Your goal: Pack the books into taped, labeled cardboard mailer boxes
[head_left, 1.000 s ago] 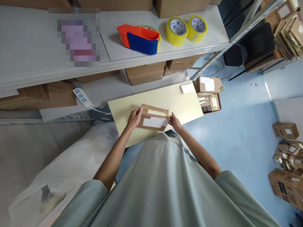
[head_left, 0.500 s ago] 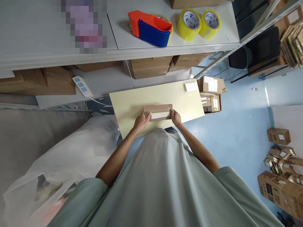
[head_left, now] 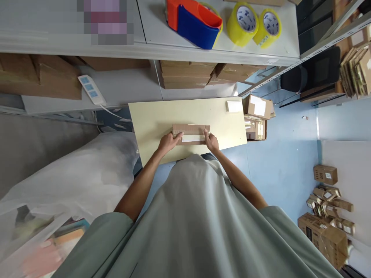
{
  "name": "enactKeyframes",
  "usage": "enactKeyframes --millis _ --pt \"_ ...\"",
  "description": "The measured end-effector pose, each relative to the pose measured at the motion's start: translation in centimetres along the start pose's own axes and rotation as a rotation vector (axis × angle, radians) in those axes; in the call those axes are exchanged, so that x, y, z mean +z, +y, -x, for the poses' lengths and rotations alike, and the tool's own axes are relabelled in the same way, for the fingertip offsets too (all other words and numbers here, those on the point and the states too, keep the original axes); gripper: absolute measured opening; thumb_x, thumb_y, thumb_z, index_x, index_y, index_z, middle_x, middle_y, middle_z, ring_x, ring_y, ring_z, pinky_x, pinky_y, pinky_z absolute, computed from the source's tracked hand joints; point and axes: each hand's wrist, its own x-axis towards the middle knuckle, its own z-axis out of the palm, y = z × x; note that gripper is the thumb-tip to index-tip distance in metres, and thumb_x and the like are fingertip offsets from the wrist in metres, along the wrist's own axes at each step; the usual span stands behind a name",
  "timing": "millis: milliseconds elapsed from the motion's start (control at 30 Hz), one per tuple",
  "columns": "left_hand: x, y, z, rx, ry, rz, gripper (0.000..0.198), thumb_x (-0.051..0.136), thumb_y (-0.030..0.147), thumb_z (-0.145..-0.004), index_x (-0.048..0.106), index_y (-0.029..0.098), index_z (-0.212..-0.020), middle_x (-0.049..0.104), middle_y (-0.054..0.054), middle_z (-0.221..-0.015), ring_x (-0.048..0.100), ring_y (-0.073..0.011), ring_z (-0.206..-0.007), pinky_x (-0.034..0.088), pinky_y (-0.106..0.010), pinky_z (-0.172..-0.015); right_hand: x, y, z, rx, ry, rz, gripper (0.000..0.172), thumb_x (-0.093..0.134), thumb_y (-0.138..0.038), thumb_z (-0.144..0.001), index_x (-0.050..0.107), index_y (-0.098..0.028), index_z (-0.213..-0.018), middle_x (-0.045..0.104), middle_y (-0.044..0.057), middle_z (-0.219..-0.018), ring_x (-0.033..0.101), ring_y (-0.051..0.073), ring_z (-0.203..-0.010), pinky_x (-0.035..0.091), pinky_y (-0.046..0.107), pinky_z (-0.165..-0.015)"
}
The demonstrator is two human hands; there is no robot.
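Note:
A narrow brown cardboard box with a white label on it is held over the pale yellow board. My left hand grips its left end, thumb lying on the top face near the label. At the opposite end my right hand has hold of it, with the thumb up on the top face. The fingers beneath the box are hidden. A stack of white labels lies at the board's far right corner.
On the shelf above sit a red and blue tape dispenser and two yellow tape rolls. Small boxes stand right of the board. A white plastic bag bulges at the left, near a power strip.
My right thumb has shifted from the box's right edge up onto its top face. Both hands still hold the box. The camera view has moved slightly.

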Motion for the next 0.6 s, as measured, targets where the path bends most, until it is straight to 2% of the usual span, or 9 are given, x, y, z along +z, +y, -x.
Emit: enactKeyframes --millis 67,167,367,467,600 --pt "0.2 0.1 0.2 -0.023 0.007 0.025 0.071 0.047 0.074 -0.111 0.083 0.013 -0.119 0.085 -0.022 -0.117 0.08 -0.0404 -0.117 0.057 -0.036 -0.09 -0.2 -0.1 -0.4 -0.008 -0.015 0.014 0.07 0.021 -0.081 -0.115 0.061 -0.029 -0.09 0.082 0.018 -0.102 0.079 0.037 -0.104 0.057 0.04 -0.085" --pt "0.5 0.2 0.5 -0.063 0.017 0.089 0.07 0.049 0.074 -0.11 0.083 0.014 -0.119 0.085 -0.021 -0.116 0.08 -0.0418 -0.118 0.057 -0.038 -0.092 -0.8 0.0 -1.2 -0.059 -0.067 0.092 0.069 0.025 -0.078 -0.117 0.067 -0.027 -0.097 0.083 0.02 -0.112 0.079 0.038 -0.109 0.056 0.039 -0.087" --pt "0.9 1.0 1.3 -0.117 0.134 0.158 0.061 0.051 0.064 -0.11 0.072 0.019 -0.146 0.081 -0.017 -0.141 0.072 -0.039 -0.139 0.056 -0.04 -0.108 -2.6 1.1 -3.2 -0.225 -0.272 0.225 0.059 0.048 -0.075 -0.115 0.073 -0.021 -0.118 0.085 0.019 -0.115 0.081 0.036 -0.112 0.054 0.033 -0.085" --pt "1.1 3.1 1.6 -0.179 0.147 0.132 0.058 0.052 0.059 -0.11 0.071 0.019 -0.147 0.078 -0.017 -0.146 0.071 -0.038 -0.14 0.056 -0.039 -0.11 -3.8 2.4 -4.7 -0.318 -0.338 0.23 0.053 0.044 -0.067 -0.12 0.073 -0.022 -0.126 0.087 0.015 -0.112 0.082 0.033 -0.111 0.052 0.03 -0.085" --pt "1.5 7.9 1.0 -0.281 0.144 0.075 0.056 0.051 0.06 -0.111 0.073 0.018 -0.14 0.081 -0.018 -0.138 0.074 -0.0386 -0.135 0.057 -0.038 -0.104 -6.1 4.9 -7.4 -0.364 -0.356 0.207 0.049 0.042 -0.06 -0.122 0.072 -0.023 -0.134 0.087 0.014 -0.116 0.083 0.032 -0.113 0.052 0.03 -0.086"
